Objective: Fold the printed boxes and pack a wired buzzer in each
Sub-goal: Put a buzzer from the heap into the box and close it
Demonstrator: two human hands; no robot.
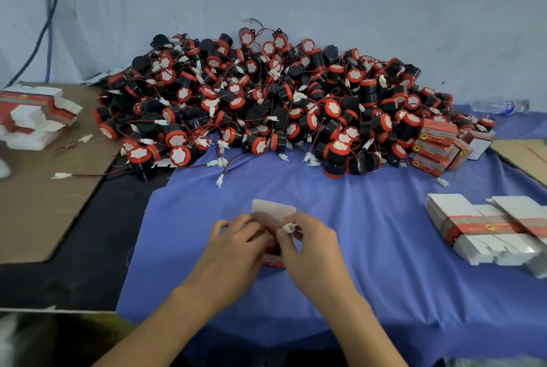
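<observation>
A small red and white printed box (273, 212) stands on the blue cloth (370, 248) between my hands, its white top flap open and raised. My left hand (236, 242) grips the box's left side. My right hand (307, 242) pinches a white wire connector (287, 228) at the box's mouth, where a dark buzzer body shows. A big heap of black and red wired buzzers (266, 106) fills the back of the table.
Flat unfolded boxes lie stacked at the right (488, 227) and at the far left (35, 115) on brown cardboard (38, 203). Several folded red boxes (438, 144) sit at the heap's right end. A water bottle (500, 106) lies by the wall.
</observation>
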